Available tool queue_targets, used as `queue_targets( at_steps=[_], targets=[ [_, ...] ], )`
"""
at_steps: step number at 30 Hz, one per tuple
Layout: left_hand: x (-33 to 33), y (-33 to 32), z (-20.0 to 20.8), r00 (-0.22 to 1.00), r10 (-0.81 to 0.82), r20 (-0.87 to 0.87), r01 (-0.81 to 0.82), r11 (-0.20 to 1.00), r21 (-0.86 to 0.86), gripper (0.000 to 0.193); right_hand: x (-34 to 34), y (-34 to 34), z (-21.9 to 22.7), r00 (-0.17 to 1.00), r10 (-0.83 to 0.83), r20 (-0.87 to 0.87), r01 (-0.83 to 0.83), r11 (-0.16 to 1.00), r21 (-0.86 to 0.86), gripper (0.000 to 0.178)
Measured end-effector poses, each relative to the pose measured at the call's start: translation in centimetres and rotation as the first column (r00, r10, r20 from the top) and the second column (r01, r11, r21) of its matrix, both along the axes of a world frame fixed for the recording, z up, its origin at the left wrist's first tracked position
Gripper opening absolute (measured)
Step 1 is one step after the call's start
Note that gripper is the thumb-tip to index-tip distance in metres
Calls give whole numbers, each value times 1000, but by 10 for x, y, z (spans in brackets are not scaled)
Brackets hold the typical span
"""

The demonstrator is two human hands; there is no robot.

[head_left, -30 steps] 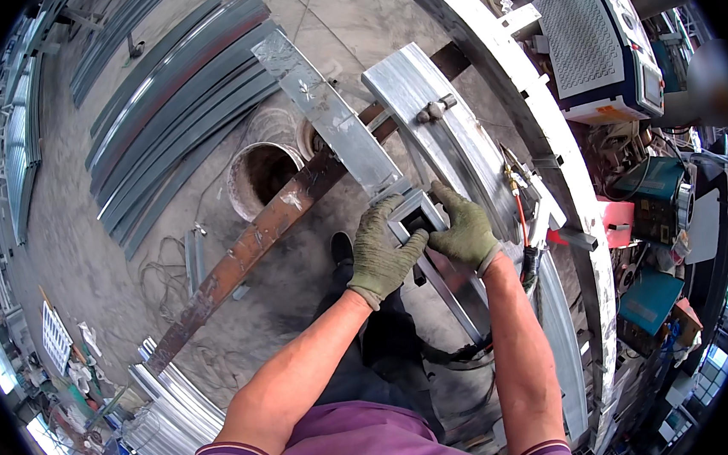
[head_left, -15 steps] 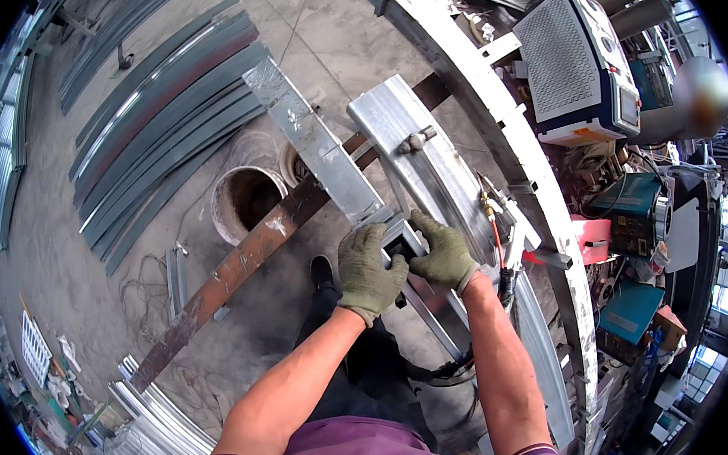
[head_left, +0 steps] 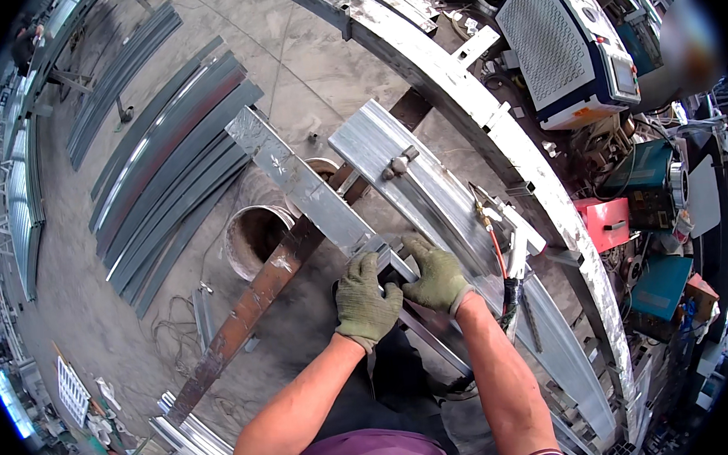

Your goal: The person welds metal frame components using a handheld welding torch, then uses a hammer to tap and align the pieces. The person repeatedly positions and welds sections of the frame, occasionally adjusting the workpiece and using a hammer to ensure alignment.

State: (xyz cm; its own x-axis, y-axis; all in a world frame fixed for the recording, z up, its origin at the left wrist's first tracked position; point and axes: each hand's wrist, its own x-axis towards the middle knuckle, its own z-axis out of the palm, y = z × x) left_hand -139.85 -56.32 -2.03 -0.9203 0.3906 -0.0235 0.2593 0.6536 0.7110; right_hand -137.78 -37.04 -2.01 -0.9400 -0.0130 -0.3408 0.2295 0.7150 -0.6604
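Observation:
Both my hands wear green work gloves. My left hand is closed round the left side of a short hollow square metal tube, thumb pointing inward. From the other side my right hand grips the same tube. The tube sits at the near end of a long flat galvanized steel bar, which slants away to the far left; gloves hide where the two meet. Just right of it lies a wide galvanized channel, with a small metal tool on top.
A rusty steel beam crosses underneath, beside a bucket. Grey steel profiles lie on the floor at left. A torch with an orange hose rests at right, near a long white-spattered beam and a machine cabinet.
The whole view has turned slightly, shifting the surroundings. My hands still hold the square tube, whose open end shows less between the gloves.

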Motion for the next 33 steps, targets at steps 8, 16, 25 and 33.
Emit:
queue_targets(
  at_steps=[8,16,25,33],
  targets=[
    [-2,0,4,1000,-14,28,12,996,83,67,-3,0,7,999,-22,37,23,999,-47,84],
    [-1,2,-1,999,-19,-35,21,999,38,61,-3,4,12,997,-36,-67,36,999,-6,72],
    [-4,0,-3,999,-42,-16,42,999,16,65,-1,9,9,993,-20,113,34,992,-121,93],
    [-8,2,1,995,-75,-63,76,997,10,64,2,3,6,996,-52,70,59,991,-116,96]
  ],
)
